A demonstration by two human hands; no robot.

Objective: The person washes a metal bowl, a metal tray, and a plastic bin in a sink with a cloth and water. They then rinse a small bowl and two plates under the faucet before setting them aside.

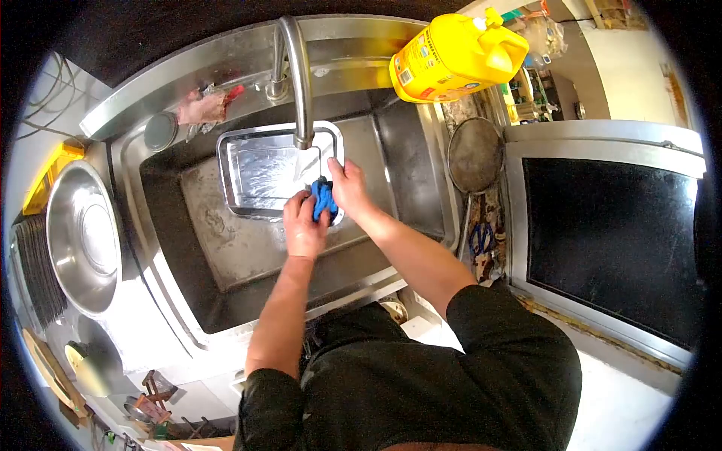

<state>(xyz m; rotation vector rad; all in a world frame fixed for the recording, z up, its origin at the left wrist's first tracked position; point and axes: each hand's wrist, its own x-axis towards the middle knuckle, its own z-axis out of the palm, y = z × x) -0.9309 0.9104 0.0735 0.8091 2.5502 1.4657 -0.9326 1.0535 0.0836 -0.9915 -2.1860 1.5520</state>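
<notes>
A shiny rectangular metal tray (239, 174) is in the stainless steel sink (248, 259), under the curved faucet (301, 90). Bright streaks, which look like water, spread across its bottom below the spout. At the tray's near right corner, my left hand (304, 224) has its fingers closed on a crumpled blue cloth (324, 197). My right hand (350, 188) grips the tray's right rim beside the cloth, thumb on top; its other fingers are mostly hidden.
Behind the sink's right corner stands a large yellow jug (451, 60). A round mesh strainer (475, 155) and blue-handled scissors (482, 239) lie to the right. A steel bowl (84, 237) is at left. A pinkish cloth (203, 107) and a round lid (160, 131) rest on the back ledge.
</notes>
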